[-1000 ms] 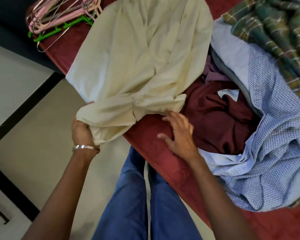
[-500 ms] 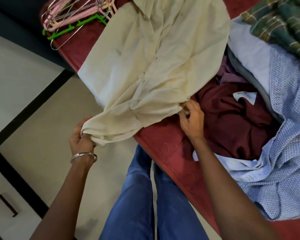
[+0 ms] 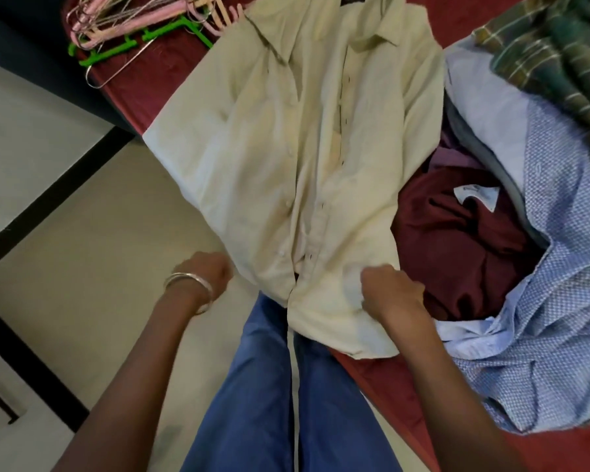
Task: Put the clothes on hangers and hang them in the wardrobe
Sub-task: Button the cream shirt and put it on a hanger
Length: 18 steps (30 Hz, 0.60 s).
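We grip the hem of the cream shirt [image 3: 297, 158] with our left hand [image 3: 206, 272] and right hand [image 3: 390, 292], spreading it on the red bed [image 3: 171, 80]. Beyond, the hangers [image 3: 143, 25] lie tangled; pulling one may drag others off.

free: floor [image 3: 82, 260] left — blocked: clothes pile [image 3: 542, 267] right

bed [image 3: 171, 73], red cover | cream shirt [image 3: 286, 148] | hangers [image 3: 133, 25] | clothes pile [image 3: 491, 233]
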Tool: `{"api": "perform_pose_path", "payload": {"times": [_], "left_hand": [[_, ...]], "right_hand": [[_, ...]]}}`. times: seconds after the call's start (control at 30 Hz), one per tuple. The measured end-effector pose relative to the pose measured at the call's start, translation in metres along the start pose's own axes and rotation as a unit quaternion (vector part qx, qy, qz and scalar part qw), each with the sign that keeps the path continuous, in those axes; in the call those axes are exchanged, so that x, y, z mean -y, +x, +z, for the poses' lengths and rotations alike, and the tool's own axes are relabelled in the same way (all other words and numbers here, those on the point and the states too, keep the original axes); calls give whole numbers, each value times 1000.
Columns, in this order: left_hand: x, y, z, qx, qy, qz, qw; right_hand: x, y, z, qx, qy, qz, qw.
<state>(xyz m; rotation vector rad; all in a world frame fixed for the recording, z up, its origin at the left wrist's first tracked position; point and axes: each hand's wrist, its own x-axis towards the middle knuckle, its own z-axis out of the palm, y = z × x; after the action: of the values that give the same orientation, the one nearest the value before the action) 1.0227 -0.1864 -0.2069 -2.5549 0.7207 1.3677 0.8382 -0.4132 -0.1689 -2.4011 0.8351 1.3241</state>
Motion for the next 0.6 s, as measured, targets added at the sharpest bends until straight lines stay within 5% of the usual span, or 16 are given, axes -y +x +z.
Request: {"api": "perform_pose_path", "payload": {"times": [0.07,0.17,0.43,0.6], "left_hand": [[-42,0,-5,-109,-172,47,978],[-83,4,6,-127,-270,37,954],[-100,11,28,-177,-367,-89,909],[-104,1,16,-195,-383,-50,901]], "right_hand": [[26,9,-7,-117,142,-42,982],[61,26,2,-116,348,-46,929],[96,40,39,-192,278,94,936],[77,30,33,-271,506,116,810]]}}
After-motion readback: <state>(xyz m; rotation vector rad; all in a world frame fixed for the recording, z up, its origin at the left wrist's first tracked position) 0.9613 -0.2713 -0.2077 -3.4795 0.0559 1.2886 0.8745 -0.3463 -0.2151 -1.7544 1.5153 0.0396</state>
